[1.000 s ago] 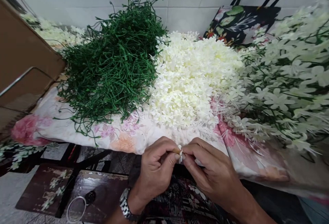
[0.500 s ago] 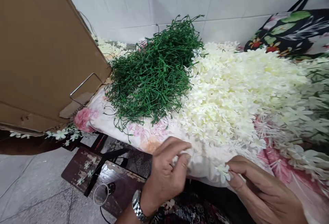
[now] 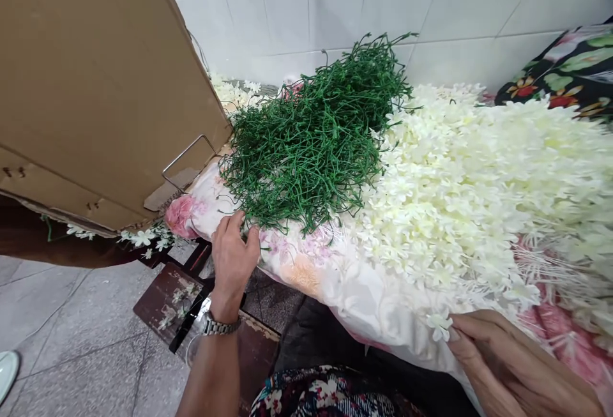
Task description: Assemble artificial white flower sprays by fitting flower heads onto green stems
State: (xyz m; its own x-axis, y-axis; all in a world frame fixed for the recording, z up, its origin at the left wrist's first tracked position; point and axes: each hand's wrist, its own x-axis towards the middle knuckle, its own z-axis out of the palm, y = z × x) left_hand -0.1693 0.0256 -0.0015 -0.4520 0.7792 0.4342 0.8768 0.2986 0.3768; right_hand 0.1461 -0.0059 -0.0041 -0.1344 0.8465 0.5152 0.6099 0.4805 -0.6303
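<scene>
**Left hand goes to the green stems, right hand keeps the blossom**

Since the earlier frame the left hand (image 3: 233, 251) has left the white pile and travelled to the lower left of the green stems (image 3: 313, 139), while the view has swung left. It lies loosely open, fingertips touching the nearest strands at the pile's edge, gripping nothing yet. The right hand (image 3: 507, 366), at the lower right, pinches a single white flower (image 3: 439, 326) between thumb and fingers, just off the edge of the flowered cloth (image 3: 335, 276).

The stems look tangled, so a pull on one could probably drag several along, or tip strands off the cloth onto the floor. The heap of white flowers (image 3: 479, 181) touches the stems and could be disturbed too.
</scene>
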